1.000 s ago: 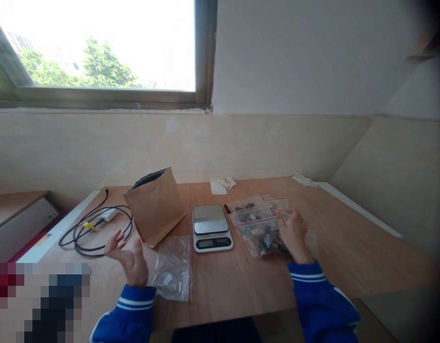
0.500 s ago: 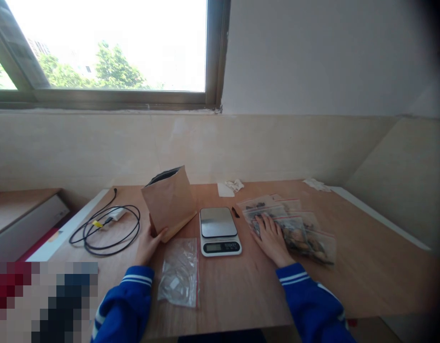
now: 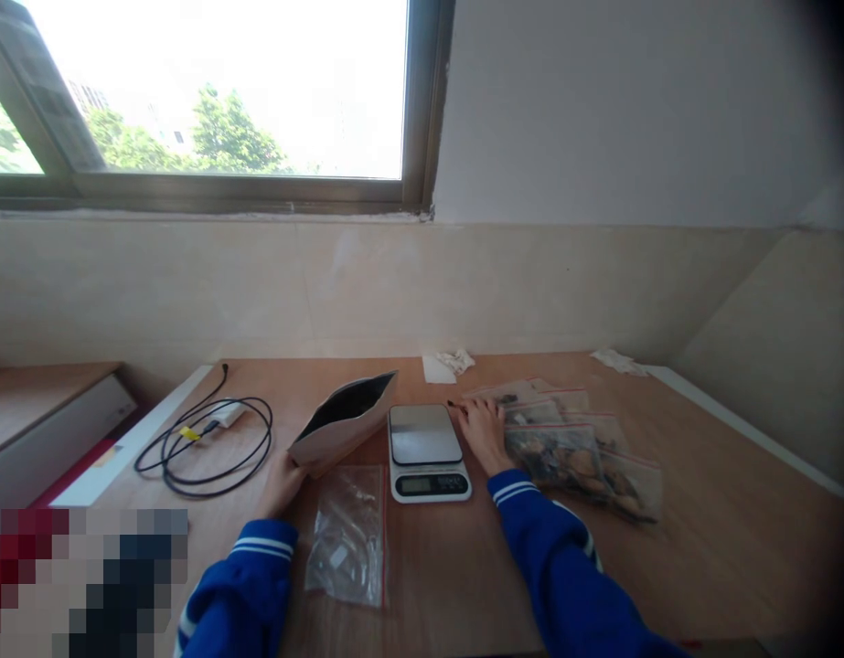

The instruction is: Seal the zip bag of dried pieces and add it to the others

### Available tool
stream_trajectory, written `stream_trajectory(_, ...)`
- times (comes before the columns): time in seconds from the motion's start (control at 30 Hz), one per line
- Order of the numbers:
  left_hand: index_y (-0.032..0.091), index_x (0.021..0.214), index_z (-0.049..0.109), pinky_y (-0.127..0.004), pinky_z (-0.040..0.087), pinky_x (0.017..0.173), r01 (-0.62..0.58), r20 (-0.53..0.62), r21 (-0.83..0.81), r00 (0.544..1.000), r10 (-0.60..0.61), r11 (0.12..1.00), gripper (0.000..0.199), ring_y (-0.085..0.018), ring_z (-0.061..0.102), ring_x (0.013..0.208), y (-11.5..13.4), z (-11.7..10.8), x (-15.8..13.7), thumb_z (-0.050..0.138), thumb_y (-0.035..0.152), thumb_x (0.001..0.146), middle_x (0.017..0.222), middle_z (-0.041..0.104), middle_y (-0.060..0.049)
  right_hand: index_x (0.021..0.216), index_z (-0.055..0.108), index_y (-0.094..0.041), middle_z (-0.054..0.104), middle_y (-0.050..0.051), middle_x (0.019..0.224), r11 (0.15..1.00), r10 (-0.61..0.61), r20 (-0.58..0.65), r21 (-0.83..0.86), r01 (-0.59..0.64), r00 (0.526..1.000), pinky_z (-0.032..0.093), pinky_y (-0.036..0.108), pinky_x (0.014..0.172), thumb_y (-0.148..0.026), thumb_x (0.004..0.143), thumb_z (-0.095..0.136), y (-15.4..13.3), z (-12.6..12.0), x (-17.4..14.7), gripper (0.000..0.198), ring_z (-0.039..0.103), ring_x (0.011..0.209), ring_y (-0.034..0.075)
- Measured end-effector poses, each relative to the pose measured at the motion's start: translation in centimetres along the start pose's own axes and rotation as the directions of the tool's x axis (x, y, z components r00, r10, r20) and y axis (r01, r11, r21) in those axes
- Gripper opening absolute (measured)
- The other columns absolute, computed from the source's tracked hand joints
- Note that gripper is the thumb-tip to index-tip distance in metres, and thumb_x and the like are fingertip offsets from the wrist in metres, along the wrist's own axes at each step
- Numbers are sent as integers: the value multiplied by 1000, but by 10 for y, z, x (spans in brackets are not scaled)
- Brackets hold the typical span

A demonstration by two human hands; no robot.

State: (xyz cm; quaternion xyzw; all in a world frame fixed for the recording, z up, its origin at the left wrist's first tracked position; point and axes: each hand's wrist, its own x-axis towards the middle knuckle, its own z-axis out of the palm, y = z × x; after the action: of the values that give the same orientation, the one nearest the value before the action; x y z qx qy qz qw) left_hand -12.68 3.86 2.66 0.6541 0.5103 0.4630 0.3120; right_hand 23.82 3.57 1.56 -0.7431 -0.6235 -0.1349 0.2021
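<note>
far l: black cable coil (image 3: 203,439) w/ small white adapter, near desk (image 3: 702,539) l edge, bare wood around it. l hand (image 3: 283,486) grips bottom corner of brown paper bag (image 3: 344,422); bag tipped over toward the rear-r, mouth open + dark inside, its upper edge just beside scale (image 3: 427,451). in front of bag: empty clear zip bag (image 3: 347,533) flat on desk, near front edge, apart from l hand. scale sits centre, platform bare. r hand (image 3: 481,431) flat, fingers spread, not gripping; fingertips by a small dark item at scale's rear-r corner, can't tell what it is. just r of hand: fan of filled zip bags (image 3: 572,448), overlapping. crumpled paper bits (image 3: 449,363) along the rear edge. wide bare desk at r + front-r.
</note>
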Motion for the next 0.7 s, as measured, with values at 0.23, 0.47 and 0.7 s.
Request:
stream_trajectory(0.23,16,98,69,-49,50,88,-3,-27,-20,1000,3,1000,39,-34,62,97,5,-1,-6,61,31,63,88,72,-9,108,64,-24,62,8,109,886,-215,-53,410,217,975,36,40,92,-32,91,48,-35,-49,-18,26,52,106,25)
stream_trajectory(0.47,14,106,67,-51,36,104,-42,7,-79,999,43,996,47,-35,52,118,11,-1,-13,67,39,66,119,64,-12,109,59,-23,60,6,106,542,-400,-339,662,518,851,44,34,93,-19,92,40,-97,-156,-46,26,54,105,18)
stream_trajectory(0.7,13,106,67,-48,33,106,-184,26,15,983,183,983,44,-36,37,131,-2,-3,-8,67,39,69,135,49,-18,104,63,-17,68,8,97,587,-628,-252,468,661,736,44,39,93,-18,93,40,-118,-163,-59,25,58,98,21)
